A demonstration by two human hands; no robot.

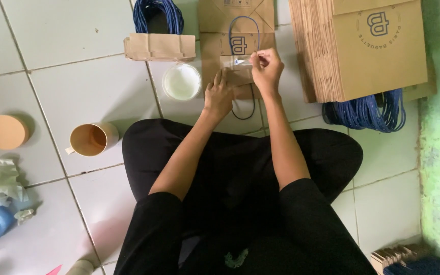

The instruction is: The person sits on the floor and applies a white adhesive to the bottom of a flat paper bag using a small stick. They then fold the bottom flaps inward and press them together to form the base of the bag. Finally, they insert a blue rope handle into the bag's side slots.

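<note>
Black-trousered crossed legs [240,203] frame the flat brown paper bag [236,51] on the white tiled floor [77,86], left hand [218,97] pressing it flat, right hand [266,66] pinching its blue cord handle [244,30]; a finished stack [373,51] stands far right, loose cords [365,112] remain.

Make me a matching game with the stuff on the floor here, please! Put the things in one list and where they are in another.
Things:
1. mug
2. white tub
3. stack of paper bags
4. round tan lid

Places:
A. far left on the tiles
B. top right, beside the green wall
C. just left of the left hand
D. lying on its side, left of the knee

Pairs: 1-D, 2-C, 3-B, 4-A
</note>
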